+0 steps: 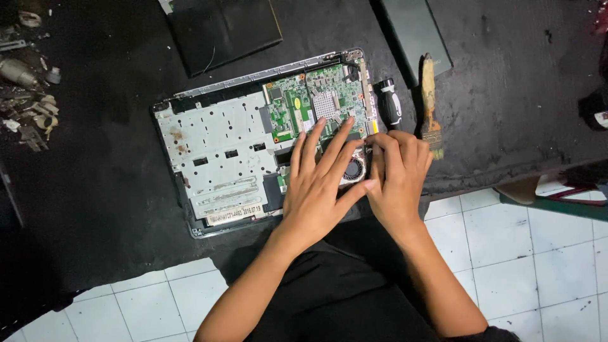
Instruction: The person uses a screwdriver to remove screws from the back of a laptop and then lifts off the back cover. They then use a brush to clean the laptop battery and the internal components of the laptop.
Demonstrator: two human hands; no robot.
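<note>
The opened laptop [253, 145] lay on the black bench [95, 190]. Left hand [320, 183] rested flat, fingers spread, beside the fan [354, 170]; right hand [399, 174] pinched something unseen at the motherboard's [316, 104] edge, where forceful tugging risked tearing a connector

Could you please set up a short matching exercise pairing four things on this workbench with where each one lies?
Things:
1. left hand
2. right hand
3. screwdriver
4. paintbrush

Places:
A. furthest right of the four, on the black bench, bristles toward the person
B. just right of the open laptop's edge, black and white handle
C. spread flat over the circuit board and fan
D. curled at the laptop's right edge, by the fan

Pairs: 1-C, 2-D, 3-B, 4-A
</note>
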